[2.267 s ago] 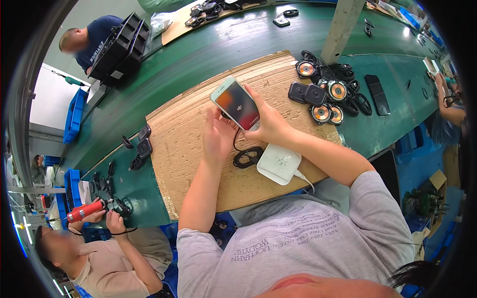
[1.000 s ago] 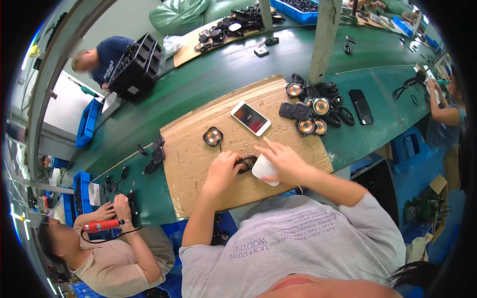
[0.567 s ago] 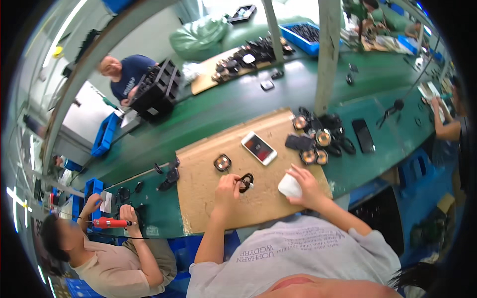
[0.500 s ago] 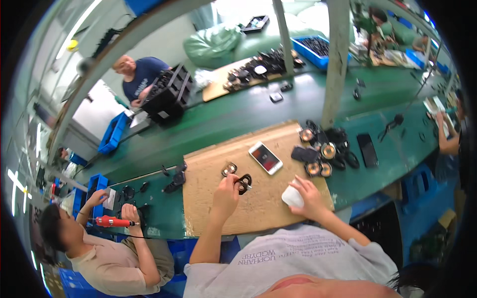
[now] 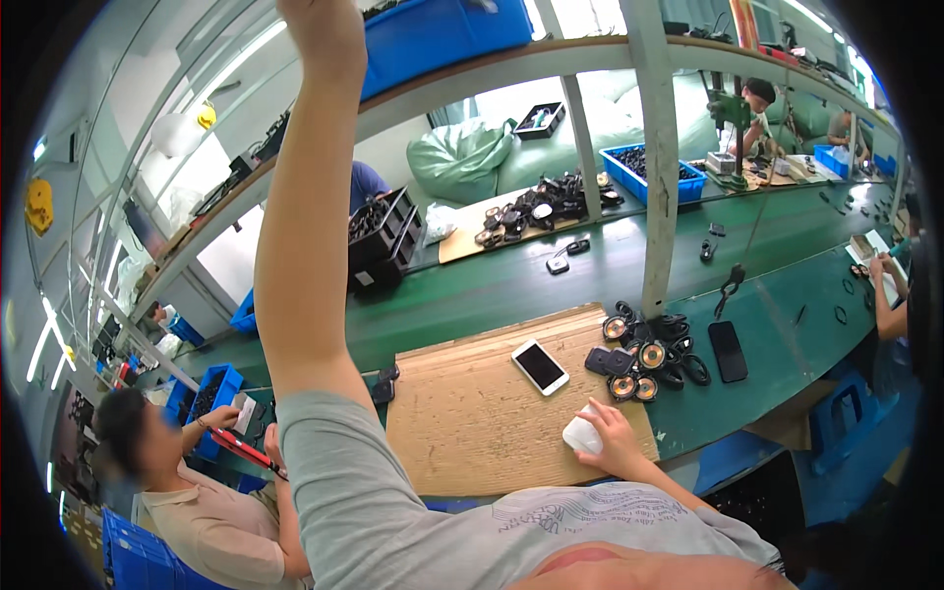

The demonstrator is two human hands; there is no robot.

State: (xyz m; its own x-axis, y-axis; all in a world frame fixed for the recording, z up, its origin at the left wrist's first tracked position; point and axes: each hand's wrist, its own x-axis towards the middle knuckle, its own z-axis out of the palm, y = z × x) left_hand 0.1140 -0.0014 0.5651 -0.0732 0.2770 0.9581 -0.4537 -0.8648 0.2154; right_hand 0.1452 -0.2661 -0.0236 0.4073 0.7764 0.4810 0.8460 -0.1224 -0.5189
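My left arm is stretched up high at the left. Its hand (image 5: 320,28) reaches the top edge beside a blue bin (image 5: 447,44) on the overhead shelf; the fingers are cut off from view. My right hand (image 5: 619,442) is closed around a smooth white rounded object (image 5: 580,435) over the right part of a cardboard sheet (image 5: 472,423). A white phone (image 5: 540,367) with a dark screen lies on the cardboard, up and left of that hand. Beyond it sits a pile of round black-and-copper parts with black cables (image 5: 649,356).
A black phone (image 5: 728,351) lies on the green bench right of the pile. Behind runs a green conveyor (image 5: 482,285), with a white post (image 5: 654,177) before it. At the left, a co-worker (image 5: 206,511) holds a red tool (image 5: 244,449). A black crate (image 5: 385,241) stands beyond my left arm.
My left hand has gone from the cardboard, where it held a coiled black cable, up to the overhead shelf. The white phone's screen has turned dark. My right hand keeps the white object.
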